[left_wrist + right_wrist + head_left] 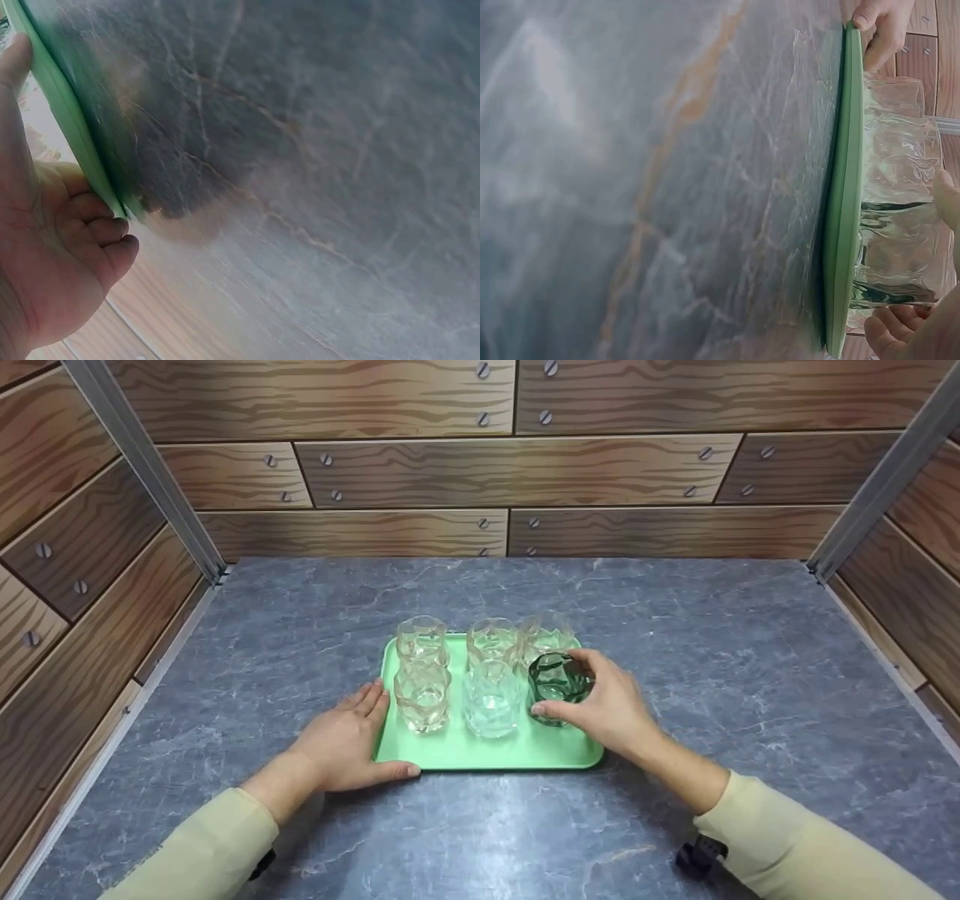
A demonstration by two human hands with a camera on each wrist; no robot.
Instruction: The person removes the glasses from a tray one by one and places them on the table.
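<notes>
A light green tray (457,754) lies on the table, bearing several faceted drinking glasses in two rows. My right hand (611,701) grips a dark green glass (553,682) at the front right, thumb on the near side and fingers round the far side. In the right wrist view the green glass (900,259) stands at the tray's surface. To its left are a pale blue glass (492,712) and a clear glass (424,705). Three clear glasses, one of them (421,637) at the left, form the back row. My left hand (341,746) touches the tray's front left corner, fingers along its side, thumb at the front edge.
The table (487,840) has a grey marbled top. Wood-patterned panels (517,472) wall it at the back and both sides, with metal posts (150,472) in the back corners. The glasses stand close together, the back right one partly behind the green glass.
</notes>
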